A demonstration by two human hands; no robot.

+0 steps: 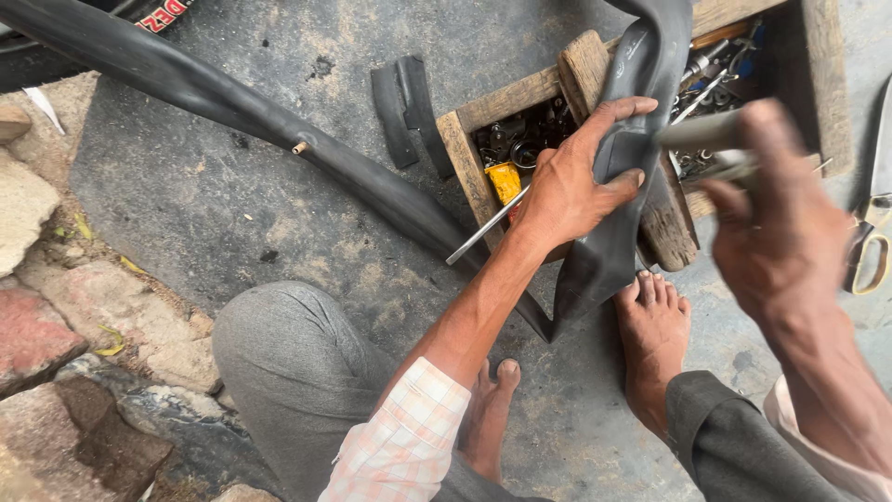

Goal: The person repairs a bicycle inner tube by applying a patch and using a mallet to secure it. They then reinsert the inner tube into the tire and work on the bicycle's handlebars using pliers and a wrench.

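Note:
My left hand [574, 177] grips a black rubber inner tube [639, 65] and presses it flat against the wooden bar of a toolbox [461, 153]. The tube runs from there across the floor to the upper left, its brass valve [299, 147] sticking out. My right hand [776, 228] is blurred, held above the box at the right, and is closed around a grey rod-shaped tool [701, 133] whose end points at the tube. I squat with both bare feet [653, 330] on the concrete.
The wooden toolbox holds several metal parts and a yellow item [505, 181]; a metal rod [483, 232] leans out of it. Two black rubber scraps [405, 107] lie on the floor. Scissors [873, 232] lie at the right edge. Rough stones [56, 325] border the left.

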